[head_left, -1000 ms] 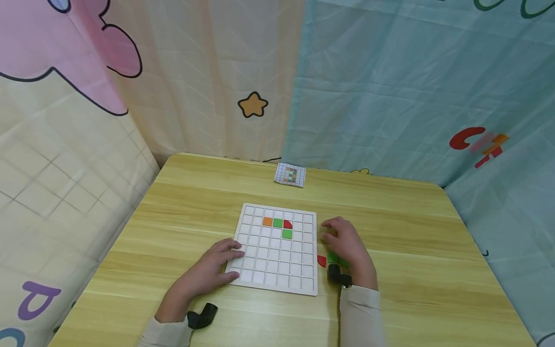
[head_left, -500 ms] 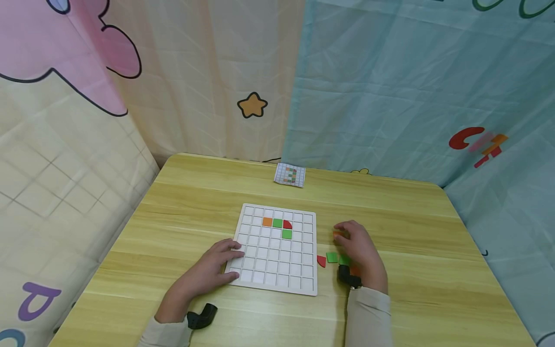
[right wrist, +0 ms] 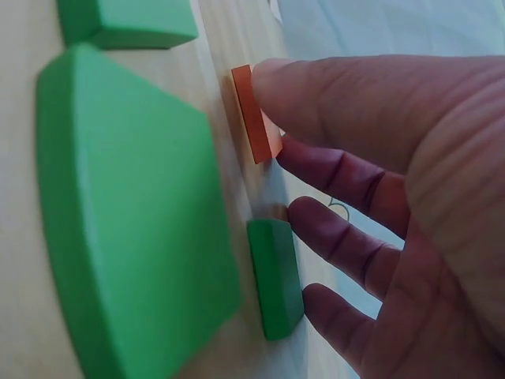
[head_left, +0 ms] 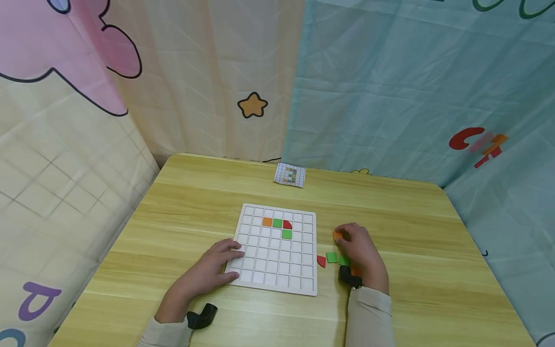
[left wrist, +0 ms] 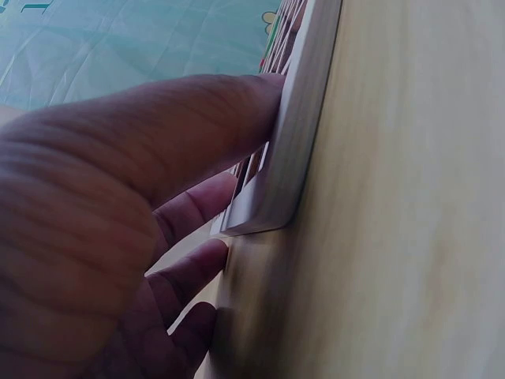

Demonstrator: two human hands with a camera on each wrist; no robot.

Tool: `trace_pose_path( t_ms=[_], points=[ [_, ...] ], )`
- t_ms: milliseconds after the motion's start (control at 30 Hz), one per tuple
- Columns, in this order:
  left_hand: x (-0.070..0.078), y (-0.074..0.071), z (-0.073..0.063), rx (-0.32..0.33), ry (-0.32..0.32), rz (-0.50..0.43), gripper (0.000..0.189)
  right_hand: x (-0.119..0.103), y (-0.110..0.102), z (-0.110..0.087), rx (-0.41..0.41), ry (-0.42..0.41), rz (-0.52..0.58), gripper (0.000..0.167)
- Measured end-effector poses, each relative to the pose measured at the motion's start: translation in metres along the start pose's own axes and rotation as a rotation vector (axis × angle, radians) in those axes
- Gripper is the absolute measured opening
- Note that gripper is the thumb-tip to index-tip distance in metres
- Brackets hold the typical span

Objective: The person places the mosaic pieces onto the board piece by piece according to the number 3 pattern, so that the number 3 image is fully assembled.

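Observation:
A white gridded board [head_left: 270, 270] lies on the table; orange [head_left: 267, 221], green and red tiles sit in its upper cells. My left hand [head_left: 212, 265] rests on the board's left edge with thumb and fingers spread, the thumb [left wrist: 213, 118] on its rim in the left wrist view. Right of the board, my right hand [head_left: 360, 246] pinches an orange square tile [right wrist: 250, 118] between thumb and forefinger, close to the tabletop. A green tile [right wrist: 272, 280] is by its other fingertips. Nearer the wrist lie a red quarter-round tile [head_left: 321, 261] and a green square tile [head_left: 331, 257].
Another green tile [head_left: 344, 260] and an orange tile [head_left: 356, 271] lie partly hidden beneath the right wrist. A small card [head_left: 289, 174] with a printed coloured grid lies towards the table's back edge. Curtains [head_left: 368, 96] hang behind the table.
My right hand has shifted right, away from the board's edge, and its fingers have closed on the orange tile. The left hand and the board have stayed put.

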State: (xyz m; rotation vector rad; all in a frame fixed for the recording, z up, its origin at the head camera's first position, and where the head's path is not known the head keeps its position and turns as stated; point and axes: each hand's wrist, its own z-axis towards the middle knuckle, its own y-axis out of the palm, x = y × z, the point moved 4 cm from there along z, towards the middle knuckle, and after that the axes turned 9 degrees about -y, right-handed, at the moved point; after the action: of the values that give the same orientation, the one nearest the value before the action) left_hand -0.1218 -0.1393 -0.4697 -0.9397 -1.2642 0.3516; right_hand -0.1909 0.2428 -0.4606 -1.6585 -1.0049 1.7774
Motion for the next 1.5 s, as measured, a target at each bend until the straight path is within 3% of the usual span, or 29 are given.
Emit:
trace_pose_path(
  t_ms=[333,833,1500],
  points=[
    [-0.0019,0.0012,0.0008,0.003,0.002,0.007,0.046,-0.0002,0.002,-0.0003,0.001,0.033,-0.015,0.028],
    [-0.0016,0.0007,0.0004,-0.004,-0.01,0.006,0.046,-0.0049,0.0021,-0.0011,0.022,-0.011,-0.058,0.026],
    [0.0001,-0.0006,0.0001,-0.005,-0.009,0.006,0.045,-0.0045,0.0006,0.0008,0.032,0.003,-0.023,0.025]
  ],
)
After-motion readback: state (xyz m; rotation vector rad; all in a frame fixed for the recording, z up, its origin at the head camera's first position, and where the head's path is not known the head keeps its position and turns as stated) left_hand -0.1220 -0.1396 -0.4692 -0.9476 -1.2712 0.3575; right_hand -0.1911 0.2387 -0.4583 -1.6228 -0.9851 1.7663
